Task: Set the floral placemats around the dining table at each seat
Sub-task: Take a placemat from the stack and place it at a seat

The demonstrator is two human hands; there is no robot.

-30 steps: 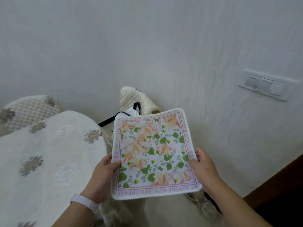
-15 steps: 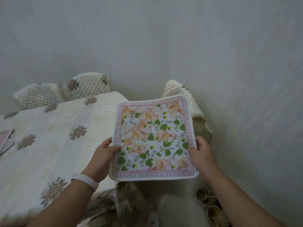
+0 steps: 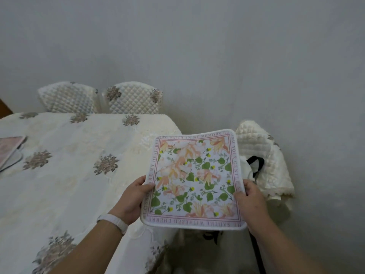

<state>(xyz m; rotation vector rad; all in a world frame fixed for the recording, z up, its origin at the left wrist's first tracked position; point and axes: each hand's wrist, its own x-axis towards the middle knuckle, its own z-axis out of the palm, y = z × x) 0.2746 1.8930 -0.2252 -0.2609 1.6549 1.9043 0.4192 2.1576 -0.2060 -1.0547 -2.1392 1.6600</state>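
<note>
I hold a square floral placemat (image 3: 194,178) with green leaves, peach flowers and a pink lettered border, level in the air past the table's right end. My left hand (image 3: 134,198) grips its left edge and my right hand (image 3: 249,202) grips its right edge. The dining table (image 3: 65,171) under a cream tablecloth with brown flower patches fills the left. Another placemat (image 3: 8,150) lies at the table's far left edge, only partly in view.
Two quilted chair backs (image 3: 100,98) stand behind the table against the grey wall. A third covered chair (image 3: 264,155) stands at the table's right end, with a white bag with black strap (image 3: 253,165) on it. The wall is close on the right.
The view has swung left, bringing more of the table and the two far chairs into sight. The placemat stays in both hands, now nearer the table's right end.
</note>
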